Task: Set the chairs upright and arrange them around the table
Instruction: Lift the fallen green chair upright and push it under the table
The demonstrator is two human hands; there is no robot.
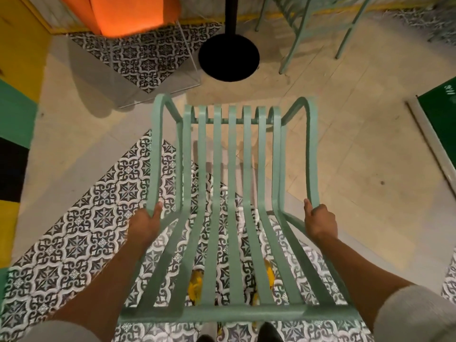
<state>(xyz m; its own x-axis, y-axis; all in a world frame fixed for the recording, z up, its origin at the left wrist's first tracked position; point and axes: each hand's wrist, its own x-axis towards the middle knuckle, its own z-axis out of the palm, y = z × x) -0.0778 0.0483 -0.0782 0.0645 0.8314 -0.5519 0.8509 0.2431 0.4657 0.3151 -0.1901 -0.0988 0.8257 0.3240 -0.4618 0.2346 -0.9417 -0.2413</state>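
Observation:
A mint-green slatted metal chair (232,183) stands upright right below me, its back rail nearest me and its seat front pointing toward the table. My left hand (145,222) grips the rear of the left armrest. My right hand (319,220) grips the rear of the right armrest, thumb along the rail. The table shows only as a black pole on a round black base (229,59) just beyond the chair. A second green chair (318,28) stands upright at the far right of the base.
An orange seat with clear legs (118,13) stands at the far left of the base. A green board (441,114) lies at the right edge. Yellow, green and black panels (14,114) line the left. Patterned tiles and beige floor lie underfoot.

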